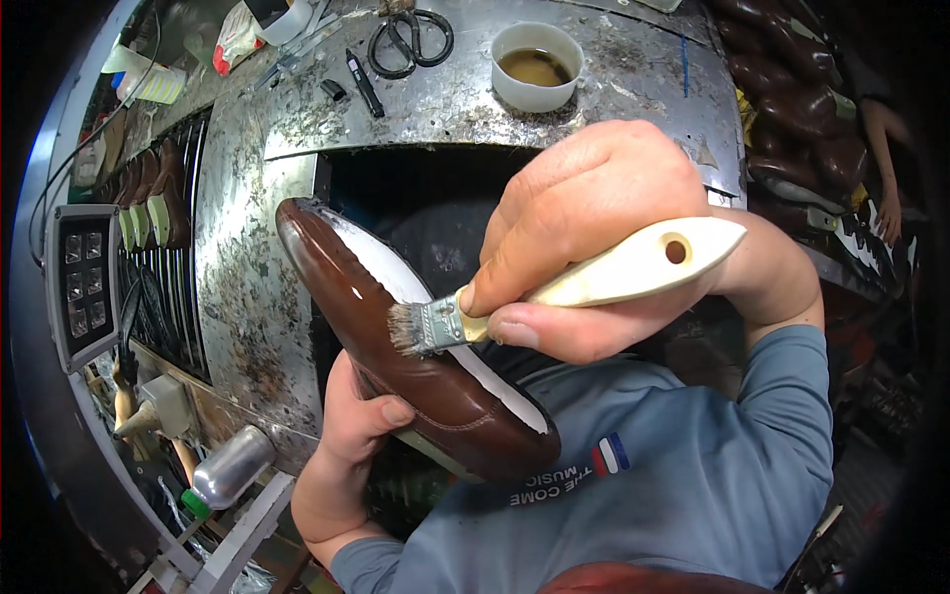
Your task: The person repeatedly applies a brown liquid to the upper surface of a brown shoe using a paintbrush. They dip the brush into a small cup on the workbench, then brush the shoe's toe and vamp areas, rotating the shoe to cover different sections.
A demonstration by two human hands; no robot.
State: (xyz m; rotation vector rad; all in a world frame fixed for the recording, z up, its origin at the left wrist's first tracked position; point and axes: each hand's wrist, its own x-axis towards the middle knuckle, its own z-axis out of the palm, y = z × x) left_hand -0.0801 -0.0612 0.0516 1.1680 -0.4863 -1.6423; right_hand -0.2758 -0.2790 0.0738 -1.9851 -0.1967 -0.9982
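A glossy dark brown leather shoe (336, 267) lies slantwise in front of my body, its toe pointing to the upper left. A white strip (381, 252) runs along its far edge. My left hand (361, 411) grips the shoe from below and the near side, thumb on the leather; its other fingers are mostly hidden underneath. Pinched in my right hand (594, 238) is a flat paintbrush (633, 265) with a cream handle and metal ferrule. Its worn bristles lie over the shoe's side near the white strip and appear to touch the leather.
On the stained metal bench (247, 257) are a white cup of brownish liquid (537, 67), black scissors (411, 45) and a black marker (364, 83). Brown shoes stand on a left rack (168, 198); more pile up at right (802, 99), near another person's arm (881, 163). A lamp (84, 287) stands left.
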